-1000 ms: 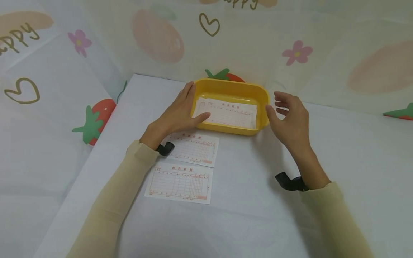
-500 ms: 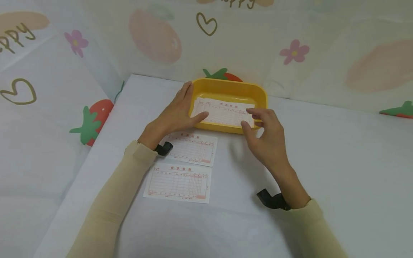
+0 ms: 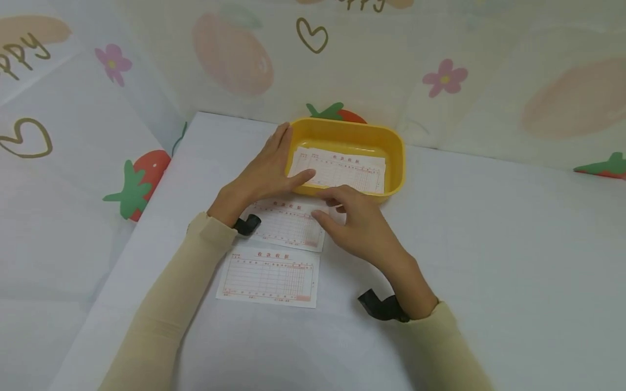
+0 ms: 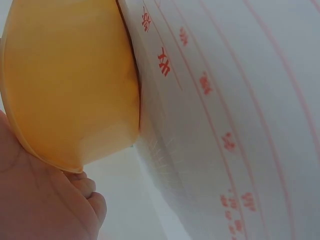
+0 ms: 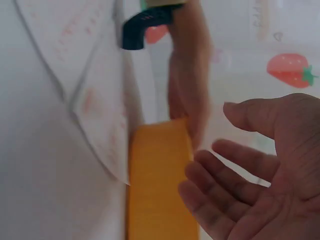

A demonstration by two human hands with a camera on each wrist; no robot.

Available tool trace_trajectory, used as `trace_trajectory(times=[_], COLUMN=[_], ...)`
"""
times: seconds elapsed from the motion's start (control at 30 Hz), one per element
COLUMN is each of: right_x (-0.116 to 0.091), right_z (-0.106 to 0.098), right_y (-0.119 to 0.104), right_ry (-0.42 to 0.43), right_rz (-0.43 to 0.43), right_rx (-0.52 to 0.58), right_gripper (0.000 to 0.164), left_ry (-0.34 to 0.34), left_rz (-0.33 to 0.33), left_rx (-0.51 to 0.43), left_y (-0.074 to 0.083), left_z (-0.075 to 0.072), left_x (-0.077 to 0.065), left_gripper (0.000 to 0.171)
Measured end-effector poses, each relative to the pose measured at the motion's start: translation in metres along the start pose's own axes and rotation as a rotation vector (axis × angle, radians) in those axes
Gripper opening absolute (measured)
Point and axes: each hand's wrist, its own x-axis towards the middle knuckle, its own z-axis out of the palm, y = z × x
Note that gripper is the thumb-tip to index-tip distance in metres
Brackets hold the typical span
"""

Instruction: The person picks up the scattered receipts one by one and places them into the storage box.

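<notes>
A yellow plastic basin [image 3: 396, 174] holds several white receipt slips [image 3: 349, 171] printed in red. My left hand [image 3: 264, 171] grips the basin's left end, thumb over the front rim and fingers along the side. In the left wrist view, the palm lies against the rim of the yellow basin [image 4: 75, 85]. My right hand [image 3: 359, 222] is just in front of the basin, its relaxed fingers apart and nothing between them. Its fingertips overlap the right edge of a receipt slip [image 3: 288, 225] on the table. Nearer to me lies another receipt slip [image 3: 269, 277].
White cloth covers the table [image 3: 489, 260]. Behind the basin rises a backdrop [image 3: 371, 65] printed with strawberries, flowers and hearts, and it continues down the left side. A black wrist mount [image 3: 381, 307] juts from my right wrist, another [image 3: 248, 224] from my left.
My right hand has moved left and toward me, from beyond the basin's right end, across its front right corner, to the upper loose slip. The left hand keeps its place on the basin.
</notes>
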Motion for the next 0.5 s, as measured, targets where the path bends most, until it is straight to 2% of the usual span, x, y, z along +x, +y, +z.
trace_trajectory(times=[0.23, 0.5], right_x=[0.003, 0.003], right_z=[0.026, 0.036], right_y=[0.009, 0.015], right_ry=[-0.035, -0.058], right_rz=[0.010, 0.070], right_rx=[-0.075, -0.127], right_gripper=[0.054, 0.058], left_ry=[-0.002, -0.020], left_rz=[0.004, -0.008], left_rx=[0.009, 0.018], left_y=[0.002, 0.002], left_z=[-0.003, -0.002], left_x=[0.000, 0.000], left_gripper=[0.114, 0.116])
